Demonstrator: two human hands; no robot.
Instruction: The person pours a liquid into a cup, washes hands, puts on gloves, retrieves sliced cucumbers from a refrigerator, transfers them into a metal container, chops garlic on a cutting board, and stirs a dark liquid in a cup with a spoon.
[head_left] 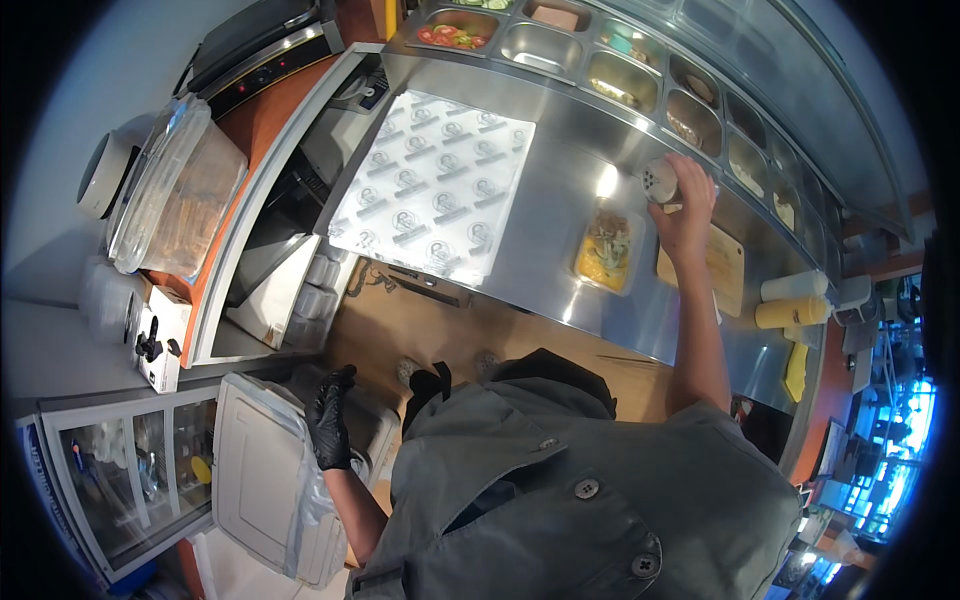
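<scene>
My right hand (686,205), bare, grips a shaker (659,181) with a holed top, tilted over the steel counter (560,140). Just below and to the left of it sits a clear rectangular container (608,248) with yellow pieces and greyish-brown strips inside. A wooden cutting board (722,268) lies partly behind my right forearm. Down at the left, my left hand (331,418) wears a black glove and has its fingers loosely stretched. It is beside the grey lid (262,480) of a bin, with nothing visible in it.
Patterned white paper sheets (435,185) cover the counter's left part. Steel pans of ingredients (541,47) line the back, including sliced tomatoes (452,37). Yellow squeeze bottles (790,312) stand at the right. A clear plastic tub (195,190) and a contact grill (265,75) occupy the left counter.
</scene>
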